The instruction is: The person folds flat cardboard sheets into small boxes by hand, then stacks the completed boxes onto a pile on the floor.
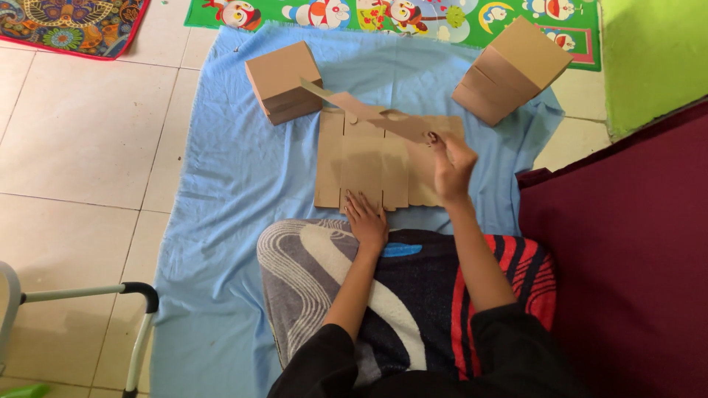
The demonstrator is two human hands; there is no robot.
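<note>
Under my left hand [366,220] the flat cardboard sheet [361,166] is plain brown, like the boxes [284,81] beyond it. The cloth [228,184] beneath is pale blue. Nearer me, my lap covering [324,273] shows grey-white swirls and red-black stripes.

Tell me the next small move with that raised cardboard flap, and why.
Probably fold the flap further over toward the near edge. The right hand holds it lifted above the flat cardboard sheet, while the left hand presses the sheet's near edge down, so the sheet looks steadied for a fold.
</note>
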